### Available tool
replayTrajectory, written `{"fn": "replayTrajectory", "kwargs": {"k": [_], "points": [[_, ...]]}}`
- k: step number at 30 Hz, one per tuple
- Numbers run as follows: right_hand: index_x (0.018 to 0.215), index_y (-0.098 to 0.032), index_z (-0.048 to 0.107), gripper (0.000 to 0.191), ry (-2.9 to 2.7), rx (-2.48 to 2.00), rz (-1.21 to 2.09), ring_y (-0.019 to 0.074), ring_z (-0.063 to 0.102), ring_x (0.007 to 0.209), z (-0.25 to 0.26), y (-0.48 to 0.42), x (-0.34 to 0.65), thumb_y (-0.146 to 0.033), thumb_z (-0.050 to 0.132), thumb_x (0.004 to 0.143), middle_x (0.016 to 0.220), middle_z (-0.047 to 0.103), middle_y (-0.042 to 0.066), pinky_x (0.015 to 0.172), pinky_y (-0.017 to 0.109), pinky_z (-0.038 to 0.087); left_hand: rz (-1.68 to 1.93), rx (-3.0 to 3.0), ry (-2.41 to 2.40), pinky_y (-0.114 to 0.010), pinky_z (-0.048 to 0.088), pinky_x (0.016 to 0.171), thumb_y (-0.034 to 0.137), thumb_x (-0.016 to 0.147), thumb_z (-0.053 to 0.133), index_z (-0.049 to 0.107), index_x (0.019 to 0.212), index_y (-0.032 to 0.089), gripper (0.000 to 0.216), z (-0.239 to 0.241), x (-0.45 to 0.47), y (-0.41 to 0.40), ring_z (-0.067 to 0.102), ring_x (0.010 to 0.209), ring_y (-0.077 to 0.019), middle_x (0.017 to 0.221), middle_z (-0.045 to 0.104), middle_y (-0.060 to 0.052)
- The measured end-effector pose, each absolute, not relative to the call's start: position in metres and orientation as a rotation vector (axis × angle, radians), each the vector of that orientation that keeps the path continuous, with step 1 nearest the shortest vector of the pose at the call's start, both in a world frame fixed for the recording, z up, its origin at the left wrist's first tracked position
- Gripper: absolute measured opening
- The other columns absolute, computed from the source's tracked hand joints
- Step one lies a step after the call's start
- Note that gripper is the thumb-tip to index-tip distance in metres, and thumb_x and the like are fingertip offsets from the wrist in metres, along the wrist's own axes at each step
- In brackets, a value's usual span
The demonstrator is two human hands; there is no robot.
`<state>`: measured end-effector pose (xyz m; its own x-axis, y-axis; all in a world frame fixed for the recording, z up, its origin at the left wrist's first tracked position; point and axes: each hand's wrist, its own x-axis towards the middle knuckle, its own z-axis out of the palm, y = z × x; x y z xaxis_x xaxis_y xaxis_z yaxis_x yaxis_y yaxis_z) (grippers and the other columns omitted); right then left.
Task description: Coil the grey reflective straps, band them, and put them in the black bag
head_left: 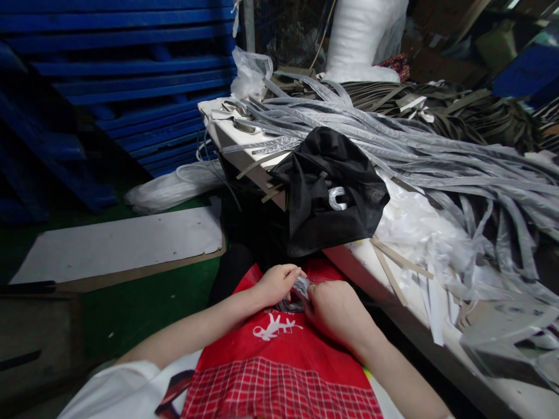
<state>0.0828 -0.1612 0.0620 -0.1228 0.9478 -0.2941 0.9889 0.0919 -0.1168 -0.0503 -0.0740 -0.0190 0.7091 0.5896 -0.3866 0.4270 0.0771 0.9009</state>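
Observation:
Over the lap of a red apron (pixel 279 361), my left hand (pixel 279 282) is closed with its fingertips pinching a crinkled grey strip in clear plastic (pixel 301 286). From the other side my right hand (pixel 334 305), curled like a loose fist, grips the same strip. Part of it bends down between both hands in a dark loop, and its ends are hidden. Just beyond the hands, a black fabric bag (pixel 332 157) hangs over the table edge with a small white coil (pixel 337 198) in its folds.
Long plastic-wrapped grey strips (pixel 393 134) spread across the white table (pixel 419 331), with bare dark strips (pixel 458 110) behind. Crumpled clear film (pixel 428 221) lies at right. Blue pallets (pixel 131 75) are stacked at left above a white board (pixel 126 241) on the green floor.

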Motion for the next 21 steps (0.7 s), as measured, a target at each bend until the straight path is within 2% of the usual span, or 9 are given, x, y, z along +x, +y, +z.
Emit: {"fn": "replayTrajectory", "kwargs": {"k": [3, 5, 9, 15, 18, 21], "points": [[0.095, -0.017, 0.069, 0.023, 2.193, 2.009, -0.460, 0.0232, 0.068, 0.064, 0.052, -0.153, 0.081, -0.028, 0.049, 0.091, 0.075, 0.073, 0.010, 0.052, 0.029, 0.034, 0.178, 1.566, 0.837, -0.024, 0.048, 0.057, 0.038, 0.090, 0.043, 0.070, 0.090, 0.018, 0.034, -0.018, -0.049, -0.075, 0.064, 0.060, -0.0160, 0.070, 0.071, -0.002], [0.096, -0.018, 0.068, 0.024, 2.177, 2.033, -0.496, 0.0236, 0.069, 0.067, 0.053, -0.154, 0.086, -0.034, 0.052, 0.090, 0.077, 0.073, 0.009, 0.054, 0.029, 0.035, 0.194, 1.563, 0.841, -0.024, 0.049, 0.061, 0.037, 0.089, 0.045, 0.070, 0.088, 0.018, 0.031, -0.018, -0.049, -0.074, 0.066, 0.066, -0.0170, 0.076, 0.072, -0.003], [0.082, -0.022, 0.067, 0.016, 2.228, 2.008, -0.565, 0.0213, 0.067, 0.065, 0.067, -0.172, 0.102, -0.034, 0.057, 0.086, 0.072, 0.072, 0.005, 0.055, 0.029, 0.031, 0.198, 1.526, 0.885, -0.026, 0.050, 0.055, 0.037, 0.092, 0.038, 0.068, 0.094, 0.014, 0.038, -0.024, -0.051, -0.073, 0.066, 0.056, -0.0170, 0.071, 0.072, -0.005], [0.084, -0.019, 0.065, 0.018, 2.148, 2.128, -0.495, 0.0211, 0.066, 0.063, 0.066, -0.172, 0.100, -0.030, 0.052, 0.089, 0.073, 0.071, 0.007, 0.053, 0.030, 0.028, 0.167, 1.527, 0.855, -0.023, 0.045, 0.044, 0.040, 0.093, 0.036, 0.067, 0.101, 0.013, 0.041, -0.027, -0.049, -0.076, 0.062, 0.044, -0.0153, 0.062, 0.069, -0.003], [0.085, -0.020, 0.066, 0.014, 2.158, 2.239, -0.645, 0.0206, 0.067, 0.069, 0.060, -0.165, 0.104, -0.031, 0.057, 0.087, 0.076, 0.072, 0.005, 0.057, 0.028, 0.034, 0.210, 1.592, 0.822, -0.025, 0.050, 0.059, 0.035, 0.092, 0.042, 0.071, 0.093, 0.015, 0.036, -0.022, -0.050, -0.073, 0.068, 0.063, -0.0174, 0.075, 0.074, -0.005], [0.083, -0.021, 0.066, 0.011, 2.267, 2.396, -0.959, 0.0171, 0.065, 0.073, 0.054, -0.161, 0.114, -0.026, 0.058, 0.086, 0.080, 0.071, 0.002, 0.064, 0.026, 0.040, 0.261, 1.666, 0.803, -0.026, 0.049, 0.074, 0.028, 0.090, 0.045, 0.074, 0.088, 0.017, 0.031, -0.016, -0.052, -0.069, 0.068, 0.084, -0.0189, 0.089, 0.075, -0.005]]}}
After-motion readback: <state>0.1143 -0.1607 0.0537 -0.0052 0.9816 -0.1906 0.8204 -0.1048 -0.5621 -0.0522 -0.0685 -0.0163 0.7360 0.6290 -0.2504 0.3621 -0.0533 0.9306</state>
